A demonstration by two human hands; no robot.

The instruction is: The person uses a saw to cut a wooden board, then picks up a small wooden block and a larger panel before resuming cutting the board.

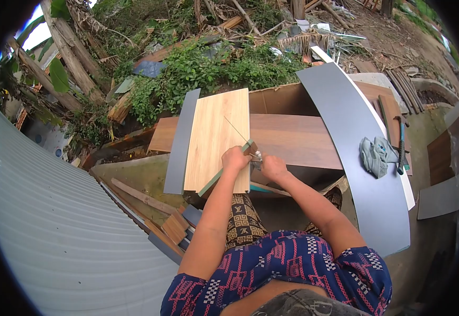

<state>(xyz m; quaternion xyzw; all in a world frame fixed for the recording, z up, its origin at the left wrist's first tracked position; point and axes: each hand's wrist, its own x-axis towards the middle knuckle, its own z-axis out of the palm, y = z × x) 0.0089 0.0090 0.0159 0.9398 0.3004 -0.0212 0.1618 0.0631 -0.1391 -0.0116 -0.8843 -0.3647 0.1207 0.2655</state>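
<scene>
My left hand [235, 158] is closed on a narrow green-edged wooden strip [211, 183], which lies slantwise over a pale wood-grain plank [211, 131]. Close beside it, at the plank's right edge, my right hand [274, 168] is closed around a small object. Bits of metal and something white [258, 154] show between the two hands, too small to name. A thin dark line [235, 127] runs across the plank's surface in line with the strip's upper end. Under the pale plank lies a dark grey board [181, 142].
A brown plank [293, 138] extends behind my hands. To the right, a long grey panel [340, 121] carries a crumpled grey cloth [375, 156] and a hammer-like tool [401, 142]. Corrugated metal sheeting [71, 221] stands at left, with offcuts [174, 227] beside it. Shrubs grow beyond.
</scene>
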